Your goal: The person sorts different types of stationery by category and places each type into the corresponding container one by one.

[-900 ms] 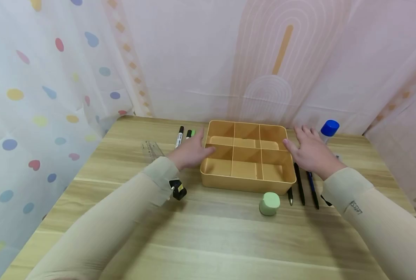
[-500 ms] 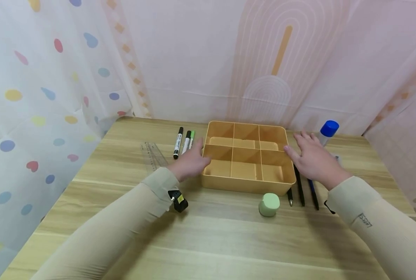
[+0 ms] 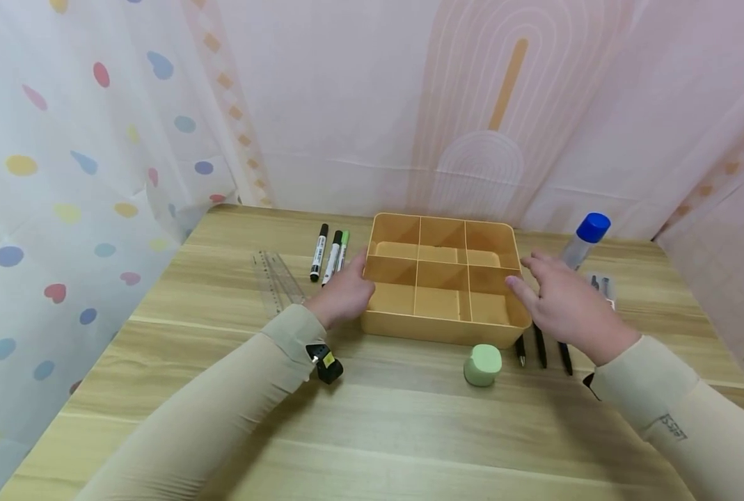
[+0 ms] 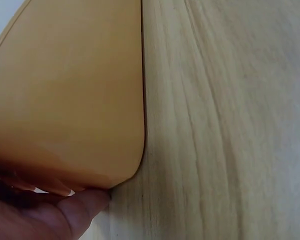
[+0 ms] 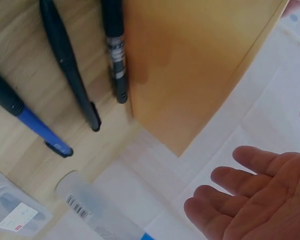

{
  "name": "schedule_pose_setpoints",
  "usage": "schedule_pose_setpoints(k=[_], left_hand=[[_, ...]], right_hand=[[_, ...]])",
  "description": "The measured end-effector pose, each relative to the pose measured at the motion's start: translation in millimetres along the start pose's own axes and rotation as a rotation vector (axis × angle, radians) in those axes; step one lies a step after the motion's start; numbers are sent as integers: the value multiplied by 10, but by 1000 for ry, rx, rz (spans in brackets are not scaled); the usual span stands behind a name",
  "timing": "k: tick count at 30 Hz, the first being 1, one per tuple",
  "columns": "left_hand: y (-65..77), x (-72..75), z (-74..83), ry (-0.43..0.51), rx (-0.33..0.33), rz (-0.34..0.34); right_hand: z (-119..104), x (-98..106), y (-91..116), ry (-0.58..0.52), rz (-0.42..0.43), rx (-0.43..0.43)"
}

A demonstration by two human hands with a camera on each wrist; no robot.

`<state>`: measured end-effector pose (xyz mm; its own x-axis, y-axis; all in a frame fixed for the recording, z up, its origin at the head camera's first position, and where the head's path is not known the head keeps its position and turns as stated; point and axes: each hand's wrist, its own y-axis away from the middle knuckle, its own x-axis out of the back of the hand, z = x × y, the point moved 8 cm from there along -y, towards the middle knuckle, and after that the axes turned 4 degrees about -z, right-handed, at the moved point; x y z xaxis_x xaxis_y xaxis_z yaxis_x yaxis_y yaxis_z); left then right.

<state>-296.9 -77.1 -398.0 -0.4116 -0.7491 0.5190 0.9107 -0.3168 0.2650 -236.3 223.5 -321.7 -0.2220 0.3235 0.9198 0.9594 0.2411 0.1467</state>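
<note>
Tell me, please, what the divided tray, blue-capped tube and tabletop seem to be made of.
Divided tray: probably moulded plastic, satin, judging by smooth walls and rounded corners. Blue-capped tube: likely plastic, hazy; its body looks translucent. Tabletop: wood or laminate, softly shiny; the visible grain fits either.

wrist-view tray cropped, marker lettering unreadable

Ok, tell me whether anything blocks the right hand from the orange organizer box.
Nothing visible stands between the right hand and the organizer box. Pens lie flat on the table by its right side.
</note>
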Motion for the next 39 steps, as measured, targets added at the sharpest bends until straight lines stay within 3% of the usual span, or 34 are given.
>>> schedule_pose_setpoints(k=[8, 14, 21, 30, 39], left_hand=[[27, -1, 21, -10, 7, 2], [36, -6, 17, -13, 12, 2], [34, -11, 11, 0, 18, -3], [38, -16, 9, 2, 23, 0], [35, -15, 5, -8, 26, 3]], right_hand=[[-211, 18, 159, 14, 88, 72], [-366, -46, 265, 28, 61, 62], [-609, -137, 373, 67, 69, 147], [-696, -386, 458, 108, -21, 115], [-693, -546, 504, 168, -25, 96]])
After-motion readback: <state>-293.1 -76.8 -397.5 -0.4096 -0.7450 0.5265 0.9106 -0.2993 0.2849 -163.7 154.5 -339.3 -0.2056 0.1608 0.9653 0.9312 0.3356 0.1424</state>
